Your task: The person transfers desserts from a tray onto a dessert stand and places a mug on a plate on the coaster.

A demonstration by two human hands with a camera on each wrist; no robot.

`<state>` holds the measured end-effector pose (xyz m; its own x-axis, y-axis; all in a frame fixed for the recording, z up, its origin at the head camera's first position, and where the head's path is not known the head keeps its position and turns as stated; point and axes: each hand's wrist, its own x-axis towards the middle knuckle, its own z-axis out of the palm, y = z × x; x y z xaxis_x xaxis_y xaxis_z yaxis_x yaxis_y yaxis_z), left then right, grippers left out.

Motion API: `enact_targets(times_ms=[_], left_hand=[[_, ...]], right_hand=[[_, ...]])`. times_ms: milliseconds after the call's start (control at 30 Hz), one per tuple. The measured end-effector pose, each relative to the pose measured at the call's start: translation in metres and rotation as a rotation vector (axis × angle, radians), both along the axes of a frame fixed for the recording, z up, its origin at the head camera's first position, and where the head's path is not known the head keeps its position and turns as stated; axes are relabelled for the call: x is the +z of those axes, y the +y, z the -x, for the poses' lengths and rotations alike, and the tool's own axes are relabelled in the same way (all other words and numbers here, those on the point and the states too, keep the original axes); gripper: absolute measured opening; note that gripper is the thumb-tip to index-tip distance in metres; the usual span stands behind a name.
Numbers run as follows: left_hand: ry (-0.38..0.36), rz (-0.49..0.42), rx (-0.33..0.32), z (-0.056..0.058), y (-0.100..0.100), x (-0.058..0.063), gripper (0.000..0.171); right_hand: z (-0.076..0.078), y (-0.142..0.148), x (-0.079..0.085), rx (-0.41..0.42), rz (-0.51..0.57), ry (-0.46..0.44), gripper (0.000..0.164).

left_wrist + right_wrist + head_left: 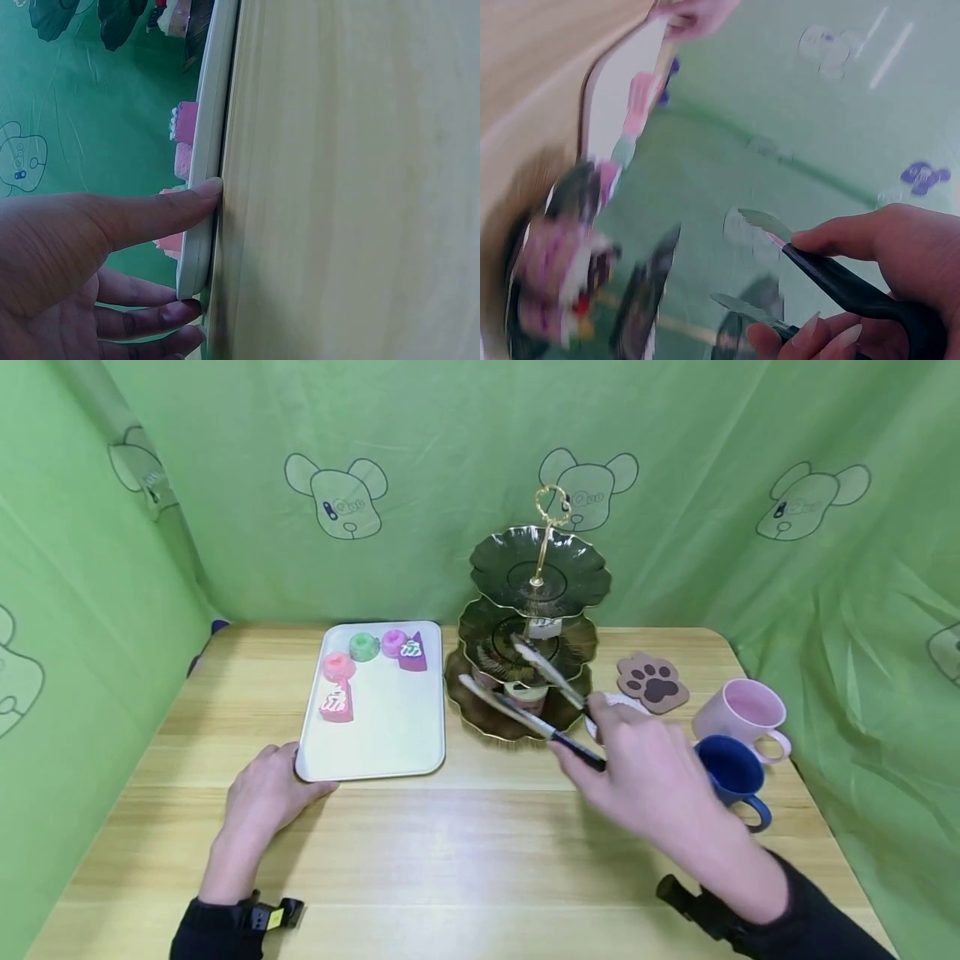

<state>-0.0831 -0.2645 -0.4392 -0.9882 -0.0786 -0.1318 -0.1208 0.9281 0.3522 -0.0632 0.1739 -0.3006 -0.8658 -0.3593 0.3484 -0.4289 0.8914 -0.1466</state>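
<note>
Fingers and thumb of the right hand (pixel 652 768) curl round the black handles of a pair of tongs (pixel 528 718), whose silver tips stand apart in front of the dark three-tiered stand (pixel 487 635); whether they touch it I cannot tell. The left hand (pixel 270 785) holds the near left corner of the white tray (pixel 397 727), thumb against the near edge and fingers at the left side. Along the tray's far and left parts lie a pink ring (pixel 339 667), a green ring (pixel 364 647), a purple ring (pixel 395 643), a magenta cake slice (pixel 412 660) and a pink cake slice (pixel 337 706). On the stand's bottom tier sits a small cake (pixel 527 697), partly behind the tongs. Right of the stand, a white coaster (pixel 628 701) is half hidden by the right hand, with a brown paw coaster (pixel 654 683) just beyond it. Near the right edge of the wooden table (pixel 450 860) stand a pink mug (pixel 727 720) and, nearer the person, a blue mug (pixel 723 764).
</note>
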Motion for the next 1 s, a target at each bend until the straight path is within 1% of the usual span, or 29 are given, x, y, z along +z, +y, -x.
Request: enact_targets(times_ms=[67, 133, 233, 333, 500, 567, 667, 833, 1000], left_hand=[[0.001, 0.0, -0.002, 0.0, -0.001, -0.001, 0.079], [0.003, 0.0, -0.005, 0.0, -0.001, -0.001, 0.08], [-0.002, -0.001, -0.006, 0.001, -0.002, -0.001, 0.08], [-0.006, -0.002, -0.006, 0.001, -0.002, -0.001, 0.081], [-0.003, 0.002, -0.01, 0.001, -0.002, -0.001, 0.08], [-0.001, 0.002, -0.012, 0.001, -0.002, -0.001, 0.08], [0.004, 0.001, -0.014, 0.0, -0.001, -0.001, 0.08], [0.003, 0.0, -0.011, 0.0, -0.001, 0.0, 0.079], [0.005, 0.002, -0.01, 0.0, -0.001, 0.0, 0.08]], right_hand=[[-0.001, -0.013, -0.007, 0.032, 0.012, 0.007, 0.066], [0.001, -0.026, -0.014, 0.058, 0.021, 0.018, 0.07], [0.008, -0.046, -0.027, 0.082, 0.018, 0.025, 0.071], [0.017, -0.069, -0.041, 0.078, 0.003, 0.024, 0.069], [0.037, -0.103, -0.064, 0.049, -0.041, 0.001, 0.063], [0.045, -0.114, -0.072, 0.028, -0.062, -0.023, 0.062], [0.057, -0.128, -0.082, -0.001, -0.087, -0.058, 0.054], [0.074, -0.145, -0.095, -0.051, -0.116, -0.114, 0.045], [0.09, -0.155, -0.107, -0.074, -0.134, -0.128, 0.043]])
